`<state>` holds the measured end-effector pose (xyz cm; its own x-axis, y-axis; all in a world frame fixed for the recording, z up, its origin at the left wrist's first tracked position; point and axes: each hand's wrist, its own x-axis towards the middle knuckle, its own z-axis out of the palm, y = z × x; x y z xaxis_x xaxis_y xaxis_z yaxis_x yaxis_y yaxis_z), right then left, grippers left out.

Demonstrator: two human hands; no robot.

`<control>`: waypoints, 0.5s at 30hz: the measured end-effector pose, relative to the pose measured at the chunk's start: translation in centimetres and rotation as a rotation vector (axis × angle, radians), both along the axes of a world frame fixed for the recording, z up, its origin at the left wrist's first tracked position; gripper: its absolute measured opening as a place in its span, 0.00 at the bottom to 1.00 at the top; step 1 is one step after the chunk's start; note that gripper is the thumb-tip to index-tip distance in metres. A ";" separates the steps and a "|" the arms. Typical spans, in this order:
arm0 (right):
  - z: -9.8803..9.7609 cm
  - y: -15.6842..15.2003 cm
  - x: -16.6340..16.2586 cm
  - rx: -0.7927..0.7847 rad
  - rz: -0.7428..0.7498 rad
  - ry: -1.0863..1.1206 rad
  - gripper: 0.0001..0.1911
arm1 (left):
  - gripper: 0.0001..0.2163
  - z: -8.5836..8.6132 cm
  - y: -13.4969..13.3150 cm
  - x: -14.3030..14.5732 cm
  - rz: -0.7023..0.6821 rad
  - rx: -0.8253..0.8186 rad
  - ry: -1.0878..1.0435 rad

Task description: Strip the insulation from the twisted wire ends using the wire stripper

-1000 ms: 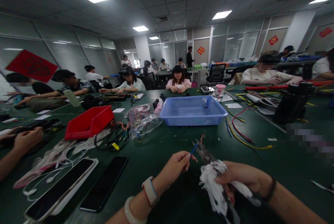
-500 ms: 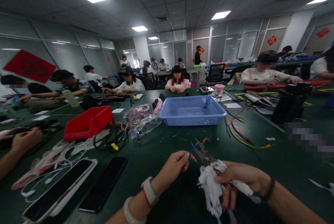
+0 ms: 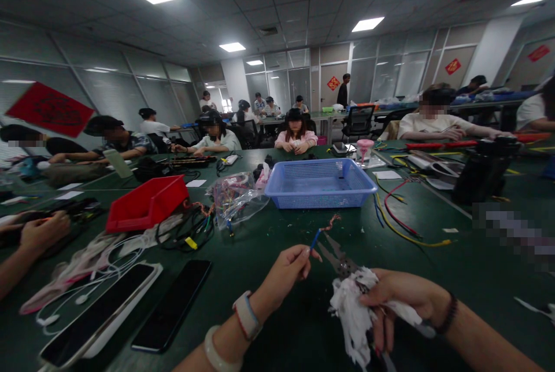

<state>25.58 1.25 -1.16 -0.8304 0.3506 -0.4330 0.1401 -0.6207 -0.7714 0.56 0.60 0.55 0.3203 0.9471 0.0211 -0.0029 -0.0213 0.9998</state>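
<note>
My left hand (image 3: 288, 272) pinches a short blue wire (image 3: 318, 233) whose bare copper end curls upward. My right hand (image 3: 401, 299) grips a wire stripper (image 3: 340, 259) with handles wrapped in white tissue (image 3: 353, 317); its metal jaws point up and to the left, just below the wire. Both hands hover over the dark green table (image 3: 269, 245). A watch and a pale bangle sit on my left wrist, a dark bracelet on my right.
A blue basket (image 3: 319, 184), a red bin (image 3: 146, 203) and a clear bag of wires (image 3: 236, 198) stand further back. Two phones (image 3: 130, 308) and white earphones (image 3: 82, 279) lie at the left. Loose red and yellow wires (image 3: 403, 227) lie at the right. Other people sit around the tables.
My left hand has lifted the blue wire slightly clear of the stripper jaws, and its bare copper end now shows. My right hand has hardly moved.
</note>
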 end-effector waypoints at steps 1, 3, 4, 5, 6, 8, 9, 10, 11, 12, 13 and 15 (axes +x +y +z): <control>0.0 0.0 0.0 0.000 0.007 0.000 0.25 | 0.24 0.0 0.0 0.0 0.002 -0.004 -0.007; 0.0 0.1 0.1 0.005 0.013 0.007 0.24 | 0.24 0.1 -0.1 0.0 0.006 -0.016 -0.006; 0.0 0.1 0.1 0.008 0.013 0.011 0.24 | 0.24 0.1 -0.1 0.0 0.010 -0.021 -0.001; 0.0 0.1 0.2 0.014 0.014 0.013 0.23 | 0.24 0.1 -0.1 0.0 0.015 -0.026 0.002; 0.1 0.1 0.3 0.020 0.016 0.013 0.24 | 0.25 0.0 0.0 0.0 0.018 -0.032 0.002; 0.2 0.2 0.6 0.032 0.020 0.007 0.24 | 0.25 -0.1 0.1 -0.1 0.016 -0.045 -0.007; 0.3 0.2 0.7 0.036 0.018 0.002 0.24 | 0.25 -0.2 0.1 -0.1 0.012 -0.051 -0.016; 0.4 0.2 0.8 0.040 0.016 -0.002 0.24 | 0.24 -0.3 0.2 -0.1 0.009 -0.055 -0.023; 0.4 0.3 1.0 0.046 0.013 -0.004 0.24 | 0.24 -0.3 0.2 -0.2 0.009 -0.057 -0.029; 0.5 0.3 1.1 0.051 0.010 -0.001 0.23 | 0.23 -0.4 0.2 -0.2 0.012 -0.058 -0.034; 0.7 0.3 1.2 0.060 0.002 0.007 0.23 | 0.23 -0.4 0.2 -0.2 0.019 -0.057 -0.038; 1.0 0.3 1.5 0.092 -0.028 0.039 0.21 | 0.22 -0.4 0.2 -0.1 0.021 -0.060 -0.039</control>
